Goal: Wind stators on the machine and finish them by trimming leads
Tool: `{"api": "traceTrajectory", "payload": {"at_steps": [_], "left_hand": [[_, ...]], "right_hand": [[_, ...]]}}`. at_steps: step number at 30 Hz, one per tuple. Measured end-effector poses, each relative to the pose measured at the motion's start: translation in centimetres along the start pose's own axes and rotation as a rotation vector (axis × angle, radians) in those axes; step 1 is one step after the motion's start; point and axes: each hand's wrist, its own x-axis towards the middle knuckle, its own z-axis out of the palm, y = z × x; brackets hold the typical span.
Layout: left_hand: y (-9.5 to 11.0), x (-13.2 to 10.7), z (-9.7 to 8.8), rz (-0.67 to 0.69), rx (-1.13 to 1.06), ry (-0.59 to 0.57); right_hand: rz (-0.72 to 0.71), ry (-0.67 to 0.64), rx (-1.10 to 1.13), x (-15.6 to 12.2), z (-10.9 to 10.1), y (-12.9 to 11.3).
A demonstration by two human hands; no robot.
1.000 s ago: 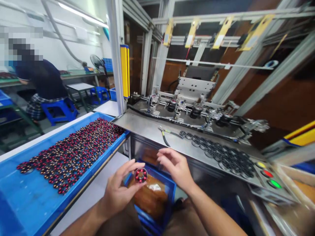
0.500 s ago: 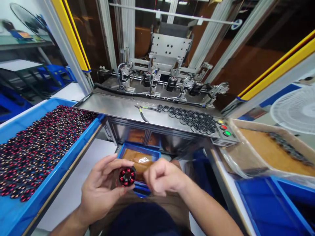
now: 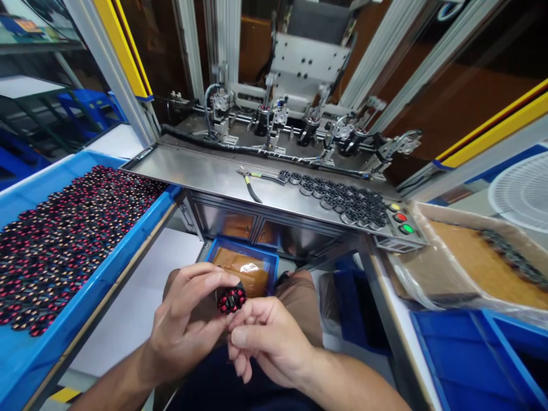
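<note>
My left hand (image 3: 186, 325) pinches a small round wound stator (image 3: 231, 299) with red coils, held over my lap. Right beside it, my right hand (image 3: 265, 342) has its fingers curled, the thumb and fingertips touching the lower edge of the stator. A blue tray (image 3: 92, 285) on the left holds several more red-wound stators (image 3: 64, 228). A row of dark round parts (image 3: 342, 200) lies on the steel shelf (image 3: 192, 174) ahead.
Pliers (image 3: 252, 181) lie on the shelf left of the dark parts. Yellow, red and green buttons (image 3: 400, 217) sit at its right end. Behind stands a fixture machine (image 3: 308, 114). A small blue bin (image 3: 244, 265) sits below. A lined cardboard tray (image 3: 475, 262) and blue crates (image 3: 475, 354) are right.
My head turned from the left toward the machine, so the seated person left the view. My right hand came down from open in the air to the stator in my left hand.
</note>
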Motion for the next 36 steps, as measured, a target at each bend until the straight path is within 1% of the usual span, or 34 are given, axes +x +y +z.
{"api": "traceTrajectory", "payload": {"at_steps": [2, 6, 9, 12, 14, 16, 18, 20, 22, 25, 27, 28, 31, 33, 36], "left_hand": [[-0.3, -0.2, 0.0, 0.000, -0.016, 0.003], [-0.6, -0.5, 0.2, -0.048, -0.041, 0.020], [-0.6, -0.6, 0.3, -0.056, -0.053, 0.038], [-0.4, -0.4, 0.5, -0.097, -0.089, 0.034], [-0.2, -0.2, 0.7, -0.161, -0.155, 0.059], [0.1, 0.1, 0.8, -0.269, -0.252, 0.089], [0.4, 0.2, 0.8, -0.387, -0.345, 0.095], [0.6, 0.3, 0.6, -0.477, -0.410, 0.044], [0.8, 0.2, 0.3, -0.520, -0.450, -0.043], [0.9, -0.2, 0.2, -0.505, -0.504, -0.204], [1.0, -0.4, 0.5, -0.488, -0.554, -0.252], [1.1, -0.4, 0.7, -0.487, -0.582, -0.240], [1.3, -0.3, 1.3, -0.521, -0.662, -0.132], [1.3, 0.0, 1.4, -0.550, -0.704, -0.087], [1.2, 0.5, 1.3, -0.571, -0.763, -0.052]], "right_hand": [[-0.001, 0.014, 0.011, -0.1, -0.2, -0.1], [-0.044, 0.016, 0.031, 0.0, -0.1, 0.1], [-0.069, 0.054, 0.023, 0.1, 0.4, 0.2], [-0.046, 0.098, 0.028, 0.0, 0.4, 0.3], [-0.027, 0.107, 0.002, -0.4, 0.1, 0.4], [-0.015, 0.096, -0.063, -0.7, -0.5, 0.4], [0.018, 0.037, -0.150, -1.0, -1.1, 0.0], [0.019, -0.026, -0.212, -1.0, -1.6, -1.0], [-0.049, -0.025, -0.236, -1.0, -1.7, -2.3], [-0.160, 0.049, -0.286, -0.9, -1.2, -4.0], [-0.173, 0.064, -0.345, -0.8, -0.7, -4.5], [-0.173, 0.065, -0.369, -0.8, -0.6, -4.5], [-0.168, 0.055, -0.424, -0.8, -0.4, -4.0], [-0.179, 0.049, -0.478, -1.0, -0.7, -3.5], [-0.210, 0.023, -0.595, -1.4, -1.6, -2.7]]}}
